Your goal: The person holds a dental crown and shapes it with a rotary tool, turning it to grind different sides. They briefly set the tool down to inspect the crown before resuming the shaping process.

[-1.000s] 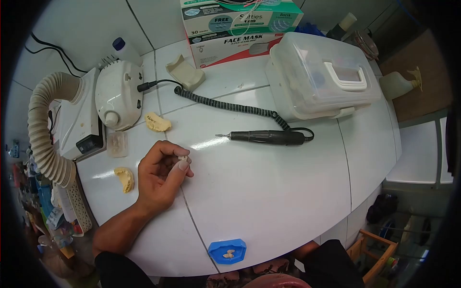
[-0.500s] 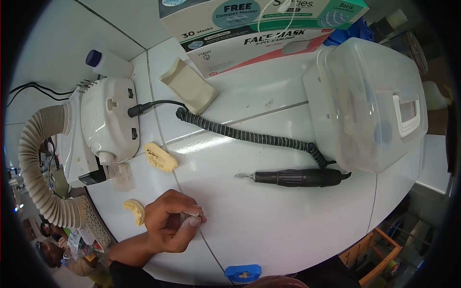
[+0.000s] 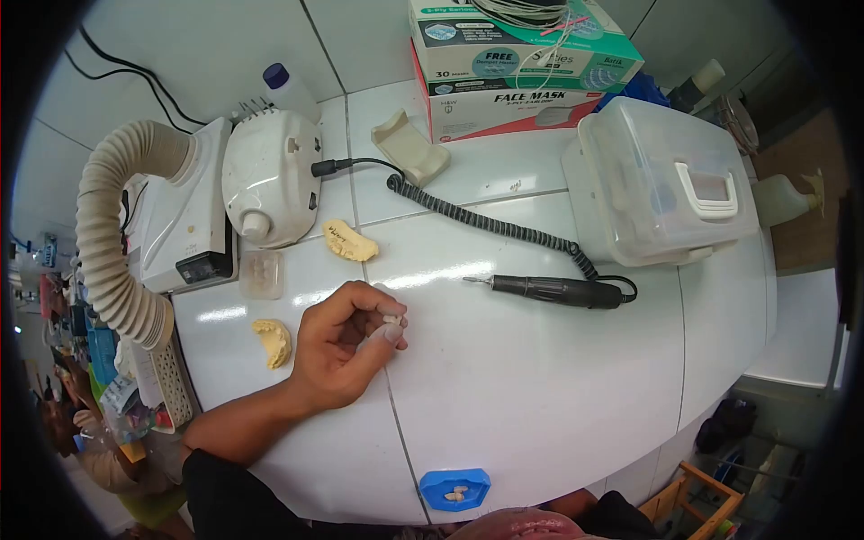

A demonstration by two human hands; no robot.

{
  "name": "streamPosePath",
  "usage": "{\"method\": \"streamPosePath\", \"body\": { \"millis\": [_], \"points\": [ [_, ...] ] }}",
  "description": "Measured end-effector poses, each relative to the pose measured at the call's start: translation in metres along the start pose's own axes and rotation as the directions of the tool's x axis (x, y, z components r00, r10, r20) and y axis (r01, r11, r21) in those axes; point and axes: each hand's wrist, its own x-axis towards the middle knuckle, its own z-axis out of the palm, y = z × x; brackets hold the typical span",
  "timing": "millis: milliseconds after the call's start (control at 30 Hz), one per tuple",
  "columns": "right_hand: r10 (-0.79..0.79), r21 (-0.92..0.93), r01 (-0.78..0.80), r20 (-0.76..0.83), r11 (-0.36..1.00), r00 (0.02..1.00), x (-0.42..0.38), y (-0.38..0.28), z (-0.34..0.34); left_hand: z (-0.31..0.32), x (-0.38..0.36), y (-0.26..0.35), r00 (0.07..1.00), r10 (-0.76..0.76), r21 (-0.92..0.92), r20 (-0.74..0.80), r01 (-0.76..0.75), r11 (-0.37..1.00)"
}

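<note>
My left hand point(image 3: 346, 346) is raised over the white tabletop, its thumb and fingertips pinching a small whitish tooth-like piece point(image 3: 391, 319). The fingers partly hide this piece. Close by on the table lie two yellow plaster dental casts: one with handwriting point(image 3: 349, 241) beyond the hand, the other, a curved arch point(image 3: 272, 343), to its left. To the right rests a black handpiece point(image 3: 558, 291) with a metal tip, joined to a coiled cord. Near the front edge, a blue dish point(image 3: 455, 490) contains small tooth-like pieces point(image 3: 456, 494). My right hand is out of view.
At the left stand a white control box point(image 3: 270, 180) and a ribbed suction hose point(image 3: 108, 198). A small clear box point(image 3: 261, 274) lies before them. Mask boxes point(image 3: 522, 81), a cream rest point(image 3: 409, 148) and a lidded plastic case point(image 3: 661, 180) line the back. People are at far left.
The view has shifted, so the table's things appear elsewhere in the picture and more of the blue dish shows. My left hand keeps its pinch on the small piece; the handpiece still lies on the table.
</note>
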Motion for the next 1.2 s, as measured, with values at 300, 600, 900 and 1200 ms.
{"method": "streamPosePath", "body": {
  "millis": [300,600,900,1200],
  "points": [
    [-0.095,-0.085,0.098,0.034,0.992,0.995,-0.021,-0.001,0.009,0.006,0.017,-0.014,0.993,0.108,-0.076,-0.047,-0.111,0.991],
    [-0.758,0.627,0.606,-0.038,0.49,0.652,-0.261,0.055,-0.185,0.018,0.021,-0.015,0.983,0.139,-0.002,-0.121,-0.14,0.99],
    [-0.376,-0.07,0.919,-0.922,0.388,0.089,-0.183,-0.044,-0.353,0.028,0.025,-0.015,0.958,0.158,0.012,-0.237,-0.16,0.987],
    [-0.407,-0.334,0.53,-0.913,0.779,0.024,-0.072,-0.09,-0.397,0.022,0.02,-0.014,0.982,0.123,0.017,-0.142,-0.122,0.992]
  ]
}}
